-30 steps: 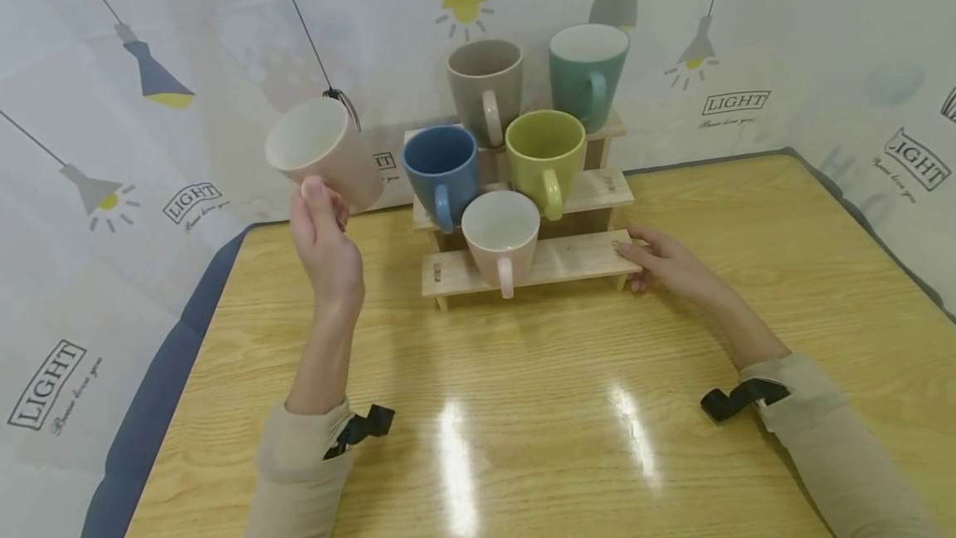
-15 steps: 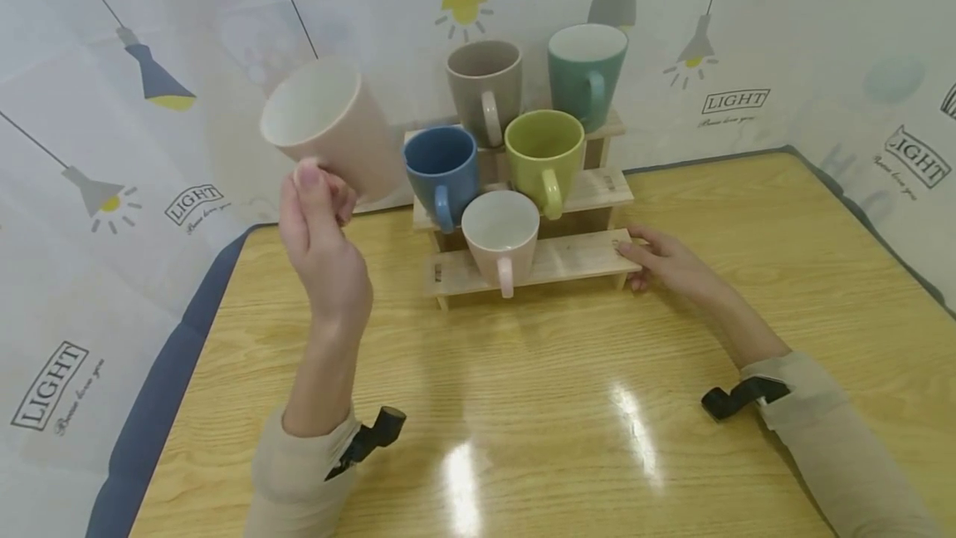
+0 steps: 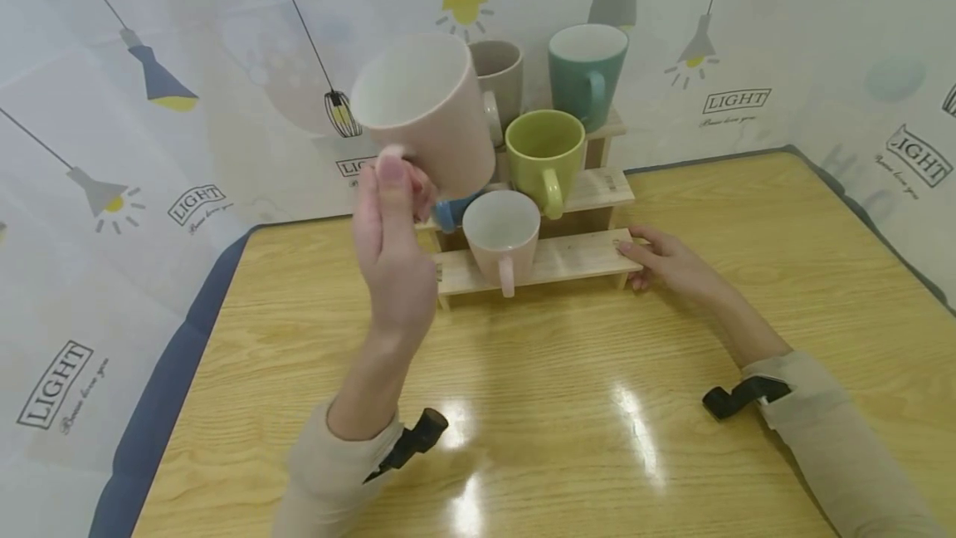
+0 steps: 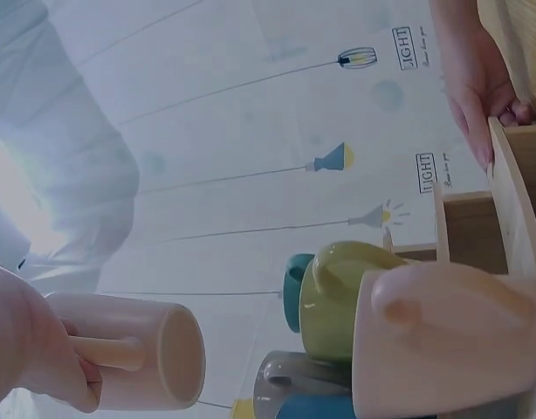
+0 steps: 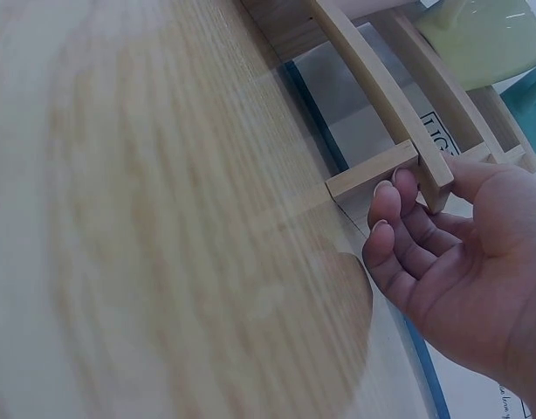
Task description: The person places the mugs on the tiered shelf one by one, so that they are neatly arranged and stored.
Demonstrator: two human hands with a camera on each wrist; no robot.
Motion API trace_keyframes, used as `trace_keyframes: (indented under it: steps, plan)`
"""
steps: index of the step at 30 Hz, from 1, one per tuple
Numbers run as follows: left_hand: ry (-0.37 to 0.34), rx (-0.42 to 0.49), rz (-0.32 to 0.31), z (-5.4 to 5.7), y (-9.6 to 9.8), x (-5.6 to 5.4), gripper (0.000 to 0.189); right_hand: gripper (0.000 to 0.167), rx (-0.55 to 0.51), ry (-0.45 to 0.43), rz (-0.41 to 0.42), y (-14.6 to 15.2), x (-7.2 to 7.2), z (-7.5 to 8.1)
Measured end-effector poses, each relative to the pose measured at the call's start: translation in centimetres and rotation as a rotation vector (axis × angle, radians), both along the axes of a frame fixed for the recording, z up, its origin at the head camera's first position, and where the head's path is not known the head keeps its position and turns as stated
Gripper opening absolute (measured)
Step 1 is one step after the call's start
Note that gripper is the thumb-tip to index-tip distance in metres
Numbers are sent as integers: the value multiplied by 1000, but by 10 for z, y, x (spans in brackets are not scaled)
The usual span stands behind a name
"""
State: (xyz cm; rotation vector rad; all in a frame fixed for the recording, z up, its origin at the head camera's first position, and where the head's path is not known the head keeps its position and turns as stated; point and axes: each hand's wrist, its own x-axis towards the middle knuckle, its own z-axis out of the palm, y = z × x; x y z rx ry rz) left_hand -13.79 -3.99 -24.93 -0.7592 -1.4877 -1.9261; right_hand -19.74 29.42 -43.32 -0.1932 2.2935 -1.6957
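Note:
My left hand [image 3: 396, 272] pinches the handle of a pink mug [image 3: 451, 139] with a white inside. The mug is tilted and hangs in the air before the rack, hiding most of the blue mug [image 3: 448, 216] and part of the grey mug [image 3: 509, 90]. My right hand [image 3: 672, 268] grips the right end of the lowest step of a three-step wooden rack [image 3: 575, 257]; in the right wrist view its fingers curl under the step's end [image 5: 434, 179]. A second pink mug [image 3: 489, 260] stands on that lowest step.
On the middle step a lime green mug [image 3: 536, 168] stands right of the blue one. A teal mug [image 3: 578, 85] is on the top step, right of the grey mug. The rack stands on a wooden table [image 3: 568, 438] against a lamp-print cloth [image 3: 792, 48].
My left hand has carried the pink mug right and a little up, from the rack's left side to in front of the blue and grey mugs. The right hand stays on the rack.

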Motion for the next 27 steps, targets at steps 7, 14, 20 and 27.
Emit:
trace_keyframes:
  steps: [7,14,20,27]
  plan:
    - [-18,-17,-131,-1,31,7,24,77,-12,-2,3,1,0,-1]
    - [-54,-33,-264,-7,62,17,24,77,-22,-3,-3,0,-1,-2]
    - [-121,-85,-347,-23,86,26,27,64,-59,28,4,-1,-1,-4]
    - [-162,-160,-362,-54,110,29,40,22,-127,112,32,-1,0,-8]
